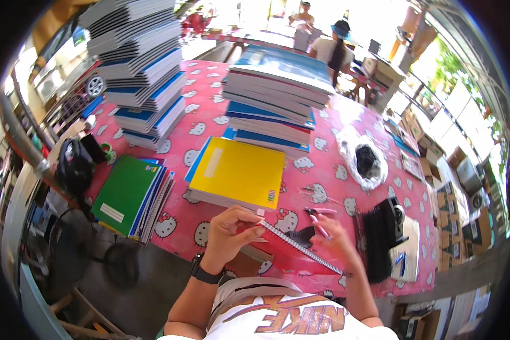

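Note:
Near the table's front edge, a red spiral notebook (283,258) is held at a slant with its pale coil binding (303,249) facing up. My left hand (235,232) is closed, pinching the upper left end of the coil between thumb and fingers. My right hand (337,241), slightly blurred, is closed around a handle of pink-handled pliers (325,211) beside the coil. The pliers' dark jaws point left and appear apart from the coil. Just beyond my left hand lies a stack topped by a yellow notebook (241,170).
A green-topped notebook stack (127,192) sits left. Tall notebook stacks (144,73) (275,90) rise farther back. To the right are a bundle of black strips (377,238) and a plastic bag (374,177) with black contents. A person in a hat (331,48) is beyond the table.

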